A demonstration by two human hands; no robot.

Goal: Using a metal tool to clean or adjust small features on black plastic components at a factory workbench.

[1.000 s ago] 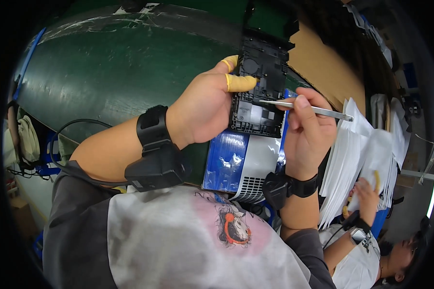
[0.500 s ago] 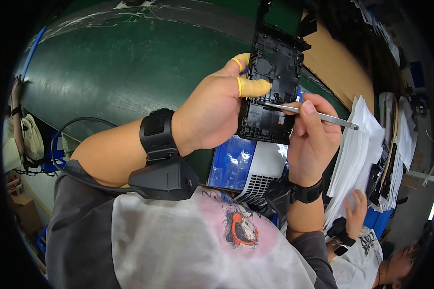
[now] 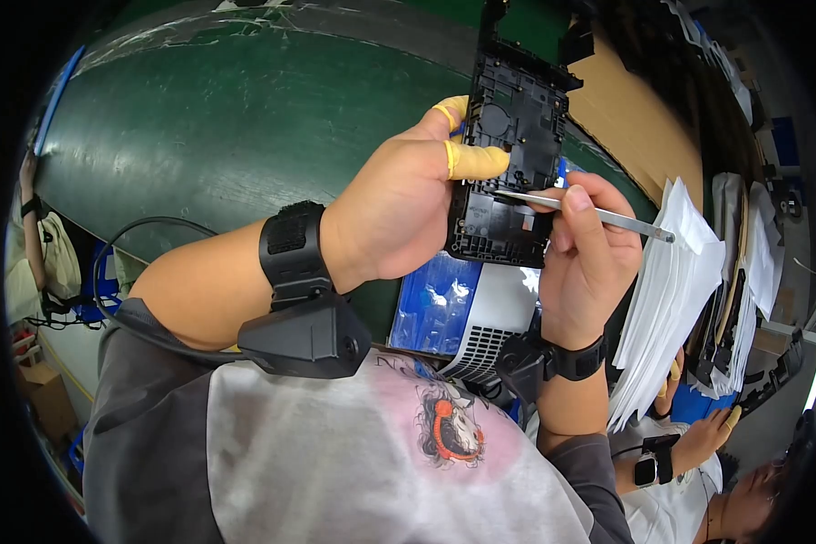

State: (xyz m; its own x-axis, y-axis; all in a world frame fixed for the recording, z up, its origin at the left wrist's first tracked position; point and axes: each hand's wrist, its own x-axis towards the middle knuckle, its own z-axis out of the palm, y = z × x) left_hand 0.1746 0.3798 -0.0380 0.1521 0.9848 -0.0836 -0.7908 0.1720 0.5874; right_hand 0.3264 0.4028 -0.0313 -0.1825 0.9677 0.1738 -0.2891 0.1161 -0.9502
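Observation:
Yellow finger cots cover the thumb and a finger of my left hand [image 3: 390,195], which is closed on the left edge of a black plastic housing [image 3: 530,136]. Ribs, small posts and a round recess mark the face of the housing, and it is held up above the bench. My right hand [image 3: 594,249] pinches metal tweezers [image 3: 612,218] between thumb and fingers. Their tips rest at or just over the lower part of the housing, near my left thumb; whether they grip anything is too small to tell.
The green bench top [image 3: 199,136] spreads to the left. Below the housing lie a blue bag of clear plastic pieces [image 3: 435,304] and a white perforated basket [image 3: 491,349]. Cardboard [image 3: 639,118] and white foam sheets [image 3: 666,290] stand at right, beside a co-worker's hand [image 3: 703,440].
The housing and both my hands have shifted only slightly, with the tweezers still at the same area. At lower right, the co-worker's hands moved and a black part now shows beside them.

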